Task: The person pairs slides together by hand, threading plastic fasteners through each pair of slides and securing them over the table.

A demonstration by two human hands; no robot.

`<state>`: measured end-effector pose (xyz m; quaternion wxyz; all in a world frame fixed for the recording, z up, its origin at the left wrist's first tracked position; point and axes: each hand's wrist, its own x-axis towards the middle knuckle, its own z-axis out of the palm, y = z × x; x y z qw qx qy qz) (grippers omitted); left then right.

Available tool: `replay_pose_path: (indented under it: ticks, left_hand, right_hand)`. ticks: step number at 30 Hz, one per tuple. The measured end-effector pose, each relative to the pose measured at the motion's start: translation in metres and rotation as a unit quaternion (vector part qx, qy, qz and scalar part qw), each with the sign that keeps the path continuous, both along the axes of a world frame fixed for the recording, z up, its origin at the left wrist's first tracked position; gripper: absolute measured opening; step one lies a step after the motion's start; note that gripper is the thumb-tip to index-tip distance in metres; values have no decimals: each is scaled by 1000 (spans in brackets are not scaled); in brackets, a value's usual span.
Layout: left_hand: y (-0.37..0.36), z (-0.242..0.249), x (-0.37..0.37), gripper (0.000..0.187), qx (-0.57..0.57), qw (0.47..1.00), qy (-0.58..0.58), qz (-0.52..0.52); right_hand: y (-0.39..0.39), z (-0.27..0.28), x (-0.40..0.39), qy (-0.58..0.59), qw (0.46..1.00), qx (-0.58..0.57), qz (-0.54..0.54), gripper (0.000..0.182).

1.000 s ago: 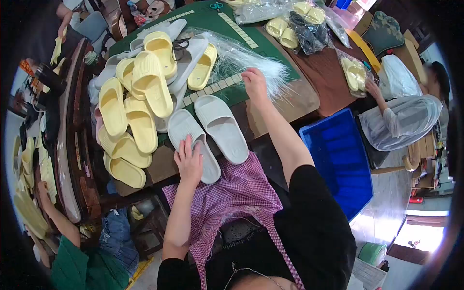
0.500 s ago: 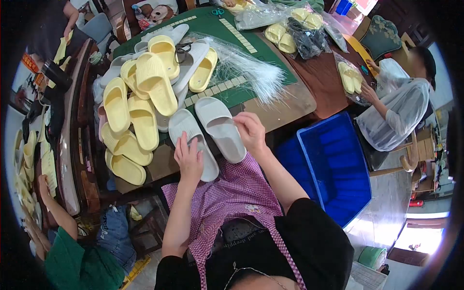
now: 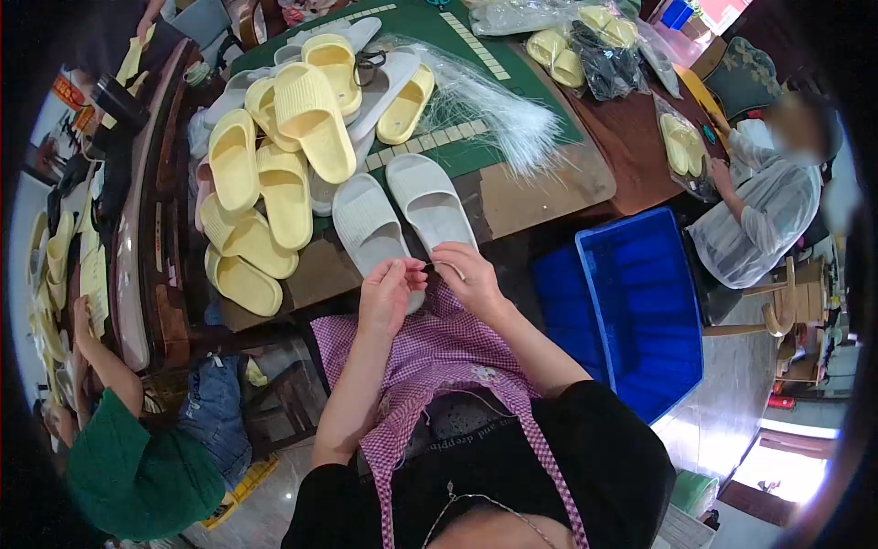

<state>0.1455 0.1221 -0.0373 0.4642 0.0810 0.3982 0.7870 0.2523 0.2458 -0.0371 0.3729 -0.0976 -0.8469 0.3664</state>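
Note:
Two grey slippers lie side by side at the table's near edge, the left one (image 3: 364,212) and the right one (image 3: 430,199), toes pointing away from me. Above their heel ends, my left hand (image 3: 393,291) and my right hand (image 3: 464,274) are pinched close together. Something thin and dark shows between the fingertips, too small to name. Left of the grey pair is a pile of yellow slippers (image 3: 311,114), with more grey ones under it. A bundle of clear thin strands (image 3: 521,123) lies beyond the pair.
A blue bin (image 3: 645,302) stands right of my lap. Bagged yellow slippers (image 3: 681,146) are near a co-worker (image 3: 764,201) at the right. Another person in a green shirt (image 3: 137,467) sits at the left. A dark bottle (image 3: 119,102) stands at the upper left.
Both hands have left the grey slippers and come together nearer my body, fingers now pinched. The view has shifted slightly.

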Motion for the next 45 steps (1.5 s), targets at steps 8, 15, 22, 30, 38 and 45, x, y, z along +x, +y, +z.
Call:
replay_pose_path:
  ticks: [8,15,22,30,38,45]
  left_hand:
    - [-35,-18,27,16,-7,996,-29,-81]
    - [-49,-24,5,13,20,980,-176,88]
    - [-30,-35,-15,17,-54,985,-164,-10]
    - [34,-36,-13,16,-101,984,-102,-104]
    - [55,-59,-22,14,-83,984,-157,-31]
    - [61,-51,-16,17,-90,982,-164,4]
  right_hand:
    - [18,-19,-2,98,809,-575,-76,16]
    - [13,-9,13,-93,945,-312,15,8]
    - [13,-4,6,-156,967,-65,192,8]
    - [32,4,-5,-230,932,-46,277,7]
    - [55,-10,-10,-260,928,-18,266,10]
    - [55,-22,0,-276,919,-159,232,9]
